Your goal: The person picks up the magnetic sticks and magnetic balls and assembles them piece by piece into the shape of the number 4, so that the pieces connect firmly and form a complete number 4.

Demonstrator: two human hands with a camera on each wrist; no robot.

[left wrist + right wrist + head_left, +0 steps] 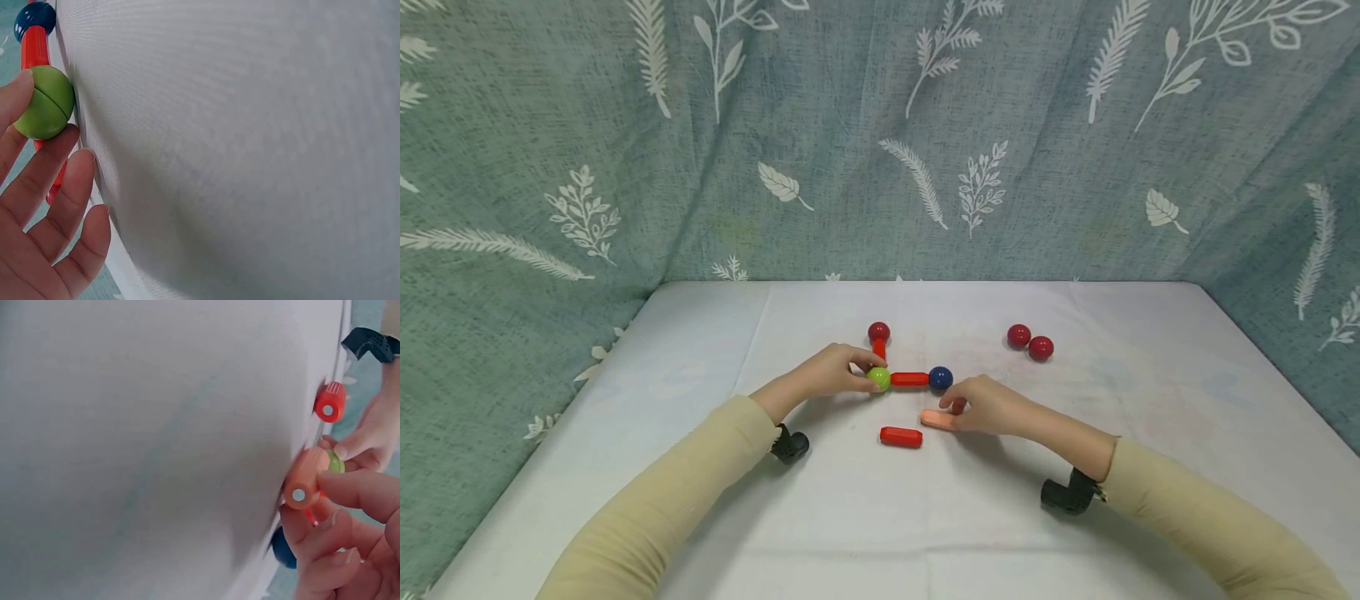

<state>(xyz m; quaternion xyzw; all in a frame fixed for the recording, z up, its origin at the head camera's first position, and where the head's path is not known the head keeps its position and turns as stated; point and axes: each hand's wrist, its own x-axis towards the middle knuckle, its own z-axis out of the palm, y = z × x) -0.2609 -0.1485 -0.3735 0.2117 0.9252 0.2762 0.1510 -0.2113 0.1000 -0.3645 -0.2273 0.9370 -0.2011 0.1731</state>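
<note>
My left hand point(844, 371) pinches a lime-green ball point(45, 103) between thumb and fingers. From that ball one red rod point(910, 379) runs right to a dark blue ball point(940, 378), and another red rod point(879, 350) runs back to a red ball point(878, 332). Just in front of the blue ball, my right hand point(988, 406) pinches a peach-coloured rod point(305, 478) between thumb and finger, low over the table. A pale round end faces the right wrist camera. A small dark red patch shows between the right fingers, mostly hidden.
A loose red rod point(901, 437) lies on the white-covered table point(850, 533), in front of the joined pieces. Two red balls, one left point(1018, 336) and one right point(1041, 348), sit farther back on the right. A green leaf-patterned curtain point(850, 167) hangs behind.
</note>
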